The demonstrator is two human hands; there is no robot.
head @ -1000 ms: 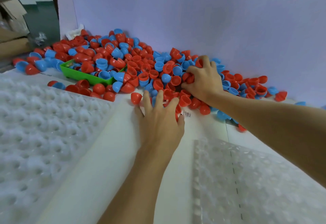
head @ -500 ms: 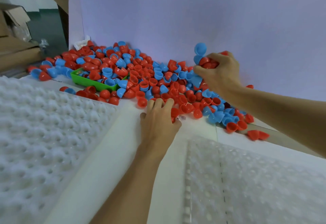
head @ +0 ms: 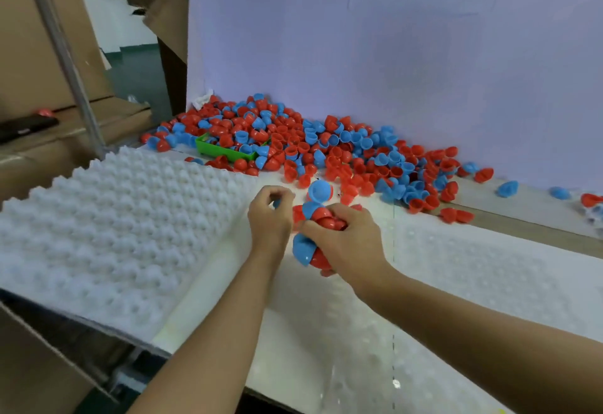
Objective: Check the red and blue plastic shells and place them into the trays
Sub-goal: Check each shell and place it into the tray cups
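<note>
- Right hand [head: 342,237], just right of the left tray's near corner: fingers curled round a heaped handful of shells [head: 321,218], red mostly, with a blue shell [head: 301,249] hanging out at the thumb side and a second blue shell [head: 319,189] perched on top, barely held by the look of it.
- Left hand [head: 269,214], at the left tray's right edge and touching or nearly touching the right hand: fingertips drawn together in a pinch, a sliver of blue between them, probably a single shell; too small to be sure.
- Both forearms reaching in from the near edge, converging over the white strip [head: 293,332] between the trays.
- Left tray [head: 107,234], white, dimpled: no shell seen in any pocket.
- Right tray [head: 489,283], clear, dimpled, across the strip from the left tray: likewise no shell visible.
- Beyond the left tray's far edge, against the lilac backboard [head: 391,55]: main pile of shells [head: 326,149], several hundred at a guess, spilling over a green bin [head: 225,152].
- Judged progress: barely begun; one handful lifted for checking, nothing placed, nearly the whole pile left.
- Likely slip: loose top shell dropping off.
</note>
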